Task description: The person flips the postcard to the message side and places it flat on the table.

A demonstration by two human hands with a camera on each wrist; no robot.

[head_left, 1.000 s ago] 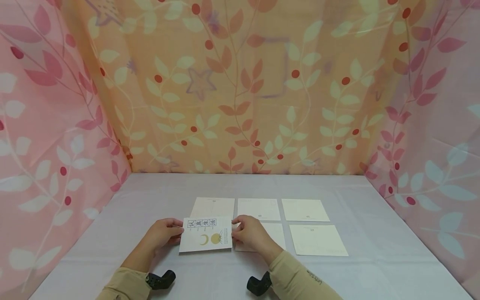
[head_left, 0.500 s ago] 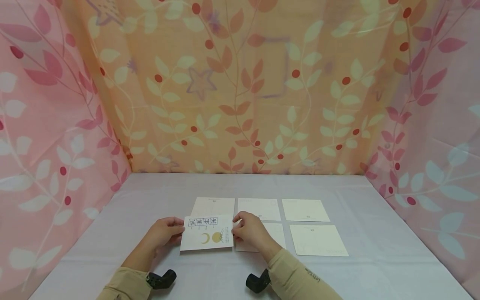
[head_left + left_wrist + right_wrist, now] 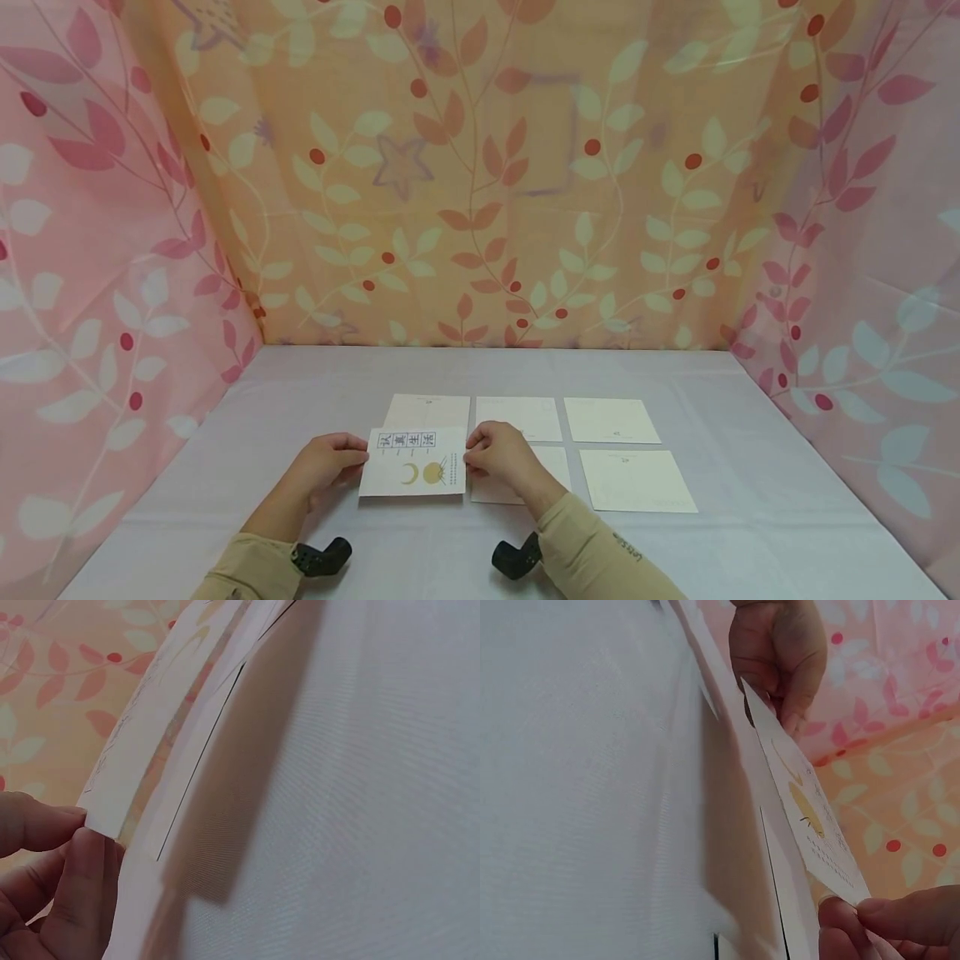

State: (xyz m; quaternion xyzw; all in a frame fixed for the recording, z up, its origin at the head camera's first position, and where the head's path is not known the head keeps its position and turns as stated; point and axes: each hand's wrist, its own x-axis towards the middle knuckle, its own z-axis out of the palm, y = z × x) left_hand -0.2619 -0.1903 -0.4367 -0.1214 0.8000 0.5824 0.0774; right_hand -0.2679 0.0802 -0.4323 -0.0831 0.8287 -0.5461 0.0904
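Observation:
A white postcard (image 3: 412,462) printed with boxed characters, a golden crescent and a golden sun is held up off the table, its printed face showing. My left hand (image 3: 330,461) pinches its left edge between thumb and fingers. At the opposite edge my right hand (image 3: 506,462) pinches it the same way. In the left wrist view the postcard (image 3: 139,750) hangs apart from the cloth, with a shadow below. The right wrist view shows the postcard (image 3: 802,802) stretched between both hands. It hides part of a pale card (image 3: 429,411) lying behind it.
More pale cards lie flat: one at the back middle (image 3: 517,414), another at the back right (image 3: 611,420), and a front-right card (image 3: 637,481). My right hand partly covers a front-middle card (image 3: 551,468). White cloth covers the table (image 3: 750,467); leaf-patterned curtains (image 3: 480,208) enclose it.
The postcard and my right hand have risen slightly over the past second. Both hands keep their pinch on its edges. The cards on the table have not moved.

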